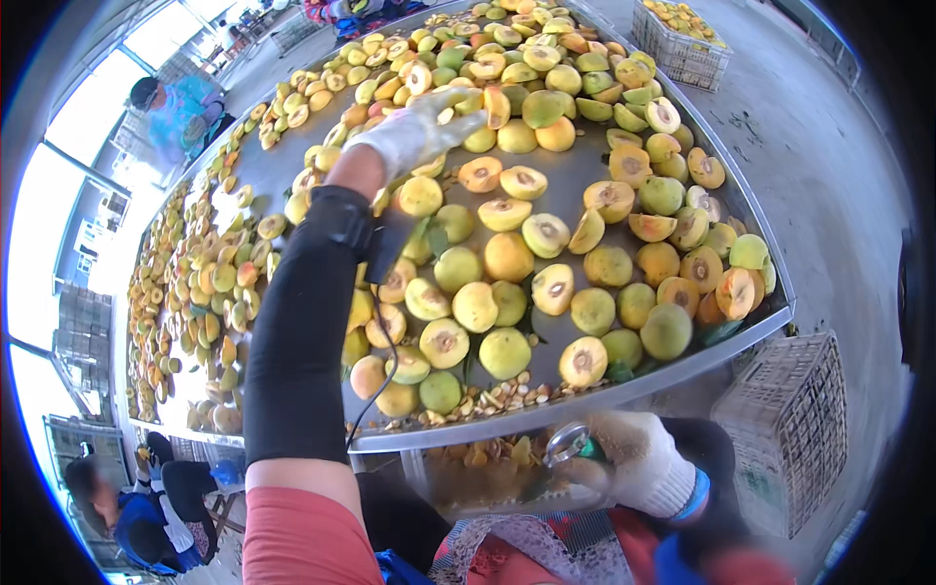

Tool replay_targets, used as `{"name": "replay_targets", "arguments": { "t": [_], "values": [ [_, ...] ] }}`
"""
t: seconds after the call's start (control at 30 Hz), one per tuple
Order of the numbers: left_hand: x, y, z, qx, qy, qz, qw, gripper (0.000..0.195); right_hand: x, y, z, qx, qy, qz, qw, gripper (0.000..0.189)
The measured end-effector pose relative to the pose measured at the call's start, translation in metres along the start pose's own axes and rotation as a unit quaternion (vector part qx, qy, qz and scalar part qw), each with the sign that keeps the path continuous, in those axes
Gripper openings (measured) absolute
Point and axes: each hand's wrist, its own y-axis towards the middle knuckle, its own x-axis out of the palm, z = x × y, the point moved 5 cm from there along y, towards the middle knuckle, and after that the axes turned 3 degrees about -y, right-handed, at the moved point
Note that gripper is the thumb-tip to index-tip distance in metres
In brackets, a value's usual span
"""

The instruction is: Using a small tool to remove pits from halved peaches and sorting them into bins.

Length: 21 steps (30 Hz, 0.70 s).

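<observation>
My left hand (420,131), in a white glove, reaches across a metal table (281,164) spread with yellow-green peaches. Its fingertips are at an upright peach half (497,108); blur hides whether they grip it. Low at the table's front edge, my right hand (640,461) wears a dirty knit glove and grips a pitting tool with a metal ring (567,444) and a green handle. Whole peaches (504,352) and cut halves (442,343) lie before me, some halves with the pit showing. Broken pit pieces (504,395) line the near rim.
A crate of fruit (684,44) stands at the far right, a plastic crate (786,431) at near right. Below the table edge, a container holds peach pieces (490,453). Co-workers sit at the left (179,117) and lower left (139,512). A cable (387,376) hangs by my left arm.
</observation>
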Motion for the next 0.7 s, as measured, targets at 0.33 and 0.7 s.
{"name": "replay_targets", "arguments": {
  "t": [0.33, 0.7],
  "values": [
    [0.069, 0.12, 0.046, -0.035, 0.132, -0.005, 0.991, 0.08, 0.005, 0.01, -0.012, -0.041, 0.023, -0.033, 0.998, 0.03],
    [0.056, -0.021, -0.016, 0.019, 0.165, -0.079, 0.983, 0.076, 0.024, 0.018, -0.03, -0.134, 0.027, -0.024, 0.99, 0.025]
  ]
}}
